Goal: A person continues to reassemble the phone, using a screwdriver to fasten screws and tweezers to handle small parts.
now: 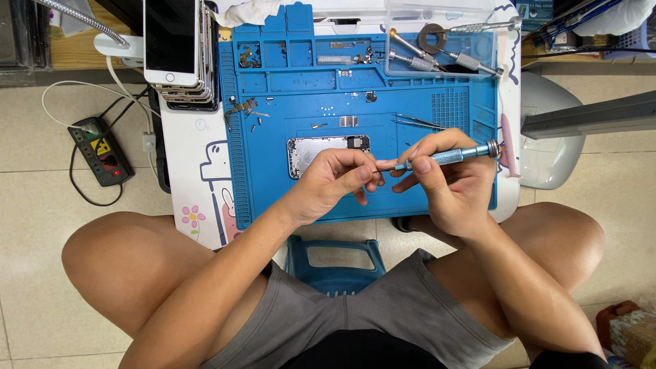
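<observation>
Clamped in the right hand [447, 181], a blue precision screwdriver [447, 156] lies nearly level, its tip meeting the left hand [338, 179], whose fingers pinch together at that tip; what they pinch is too small to tell. Both hover over a blue work mat [287, 198]. At ten o'clock lies an opened phone shell [314, 147]; tweezers [418, 123] sit at twelve.

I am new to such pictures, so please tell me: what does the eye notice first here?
The bright blue work mat fills the small table. At its middle, the right hand holds a blue precision screwdriver, whose tip meets the left hand above an opened phone housing. A stack of phones stands at the upper left.
</observation>
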